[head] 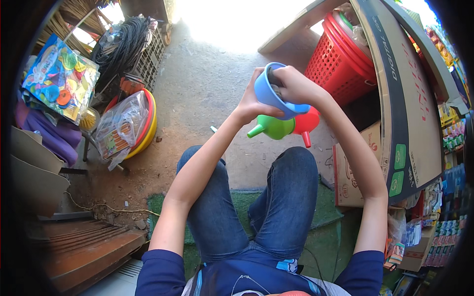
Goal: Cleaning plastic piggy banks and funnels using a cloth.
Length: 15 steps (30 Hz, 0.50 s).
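In front of my knees, my left hand (255, 98) grips a blue plastic funnel (267, 94) from its left side, its wide mouth tilted toward the right. The fingers of my right hand (298, 86) reach inside that mouth, bunched on a greyish cloth (275, 90) that is mostly covered by them. Directly below the blue funnel are a green plastic funnel (278, 127) and a red plastic funnel (309, 120), side by side with their spouts pointing down. What supports these two is hidden from me.
At left, a tub (151, 125) holds bagged pencils beside a plastic crate (150, 55) with black cable. Stacked red perforated baskets (335, 63) and a large cardboard box (411, 100) stand close to my right arm. Green artificial turf (237, 207) lies beneath my legs.
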{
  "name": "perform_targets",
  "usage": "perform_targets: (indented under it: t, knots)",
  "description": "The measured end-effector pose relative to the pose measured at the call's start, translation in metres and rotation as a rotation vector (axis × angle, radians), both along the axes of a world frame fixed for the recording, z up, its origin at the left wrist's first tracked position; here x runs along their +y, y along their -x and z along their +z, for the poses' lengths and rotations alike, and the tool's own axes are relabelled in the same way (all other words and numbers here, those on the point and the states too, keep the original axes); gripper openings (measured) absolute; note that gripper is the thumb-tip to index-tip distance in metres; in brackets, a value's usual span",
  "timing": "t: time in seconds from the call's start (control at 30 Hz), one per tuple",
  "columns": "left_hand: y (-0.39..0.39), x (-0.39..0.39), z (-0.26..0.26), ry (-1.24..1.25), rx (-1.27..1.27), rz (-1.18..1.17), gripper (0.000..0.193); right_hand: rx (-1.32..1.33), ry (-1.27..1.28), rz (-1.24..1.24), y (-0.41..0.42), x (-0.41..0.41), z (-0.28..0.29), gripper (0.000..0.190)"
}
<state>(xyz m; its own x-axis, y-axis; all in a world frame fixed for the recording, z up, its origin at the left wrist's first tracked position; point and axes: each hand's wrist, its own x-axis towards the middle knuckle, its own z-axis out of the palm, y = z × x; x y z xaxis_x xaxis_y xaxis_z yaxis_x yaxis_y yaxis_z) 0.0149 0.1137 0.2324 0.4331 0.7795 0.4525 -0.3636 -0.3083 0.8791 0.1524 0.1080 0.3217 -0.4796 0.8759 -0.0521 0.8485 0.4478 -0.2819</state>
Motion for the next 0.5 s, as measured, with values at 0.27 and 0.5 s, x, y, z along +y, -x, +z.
perform_targets:
  t: [0.27, 0.5]
  knots:
    - [0.013, 0.006, 0.012, 0.197, -0.237, -0.072, 0.073, 0.816, 0.42, 0.082, -0.078, -0.015, 0.045, 0.04]
    - [0.046, 0.025, 0.013, 0.21, -0.381, 0.022, 0.061, 1.779, 0.032, -0.103, -0.077, -0.006, -0.03, 0.032]
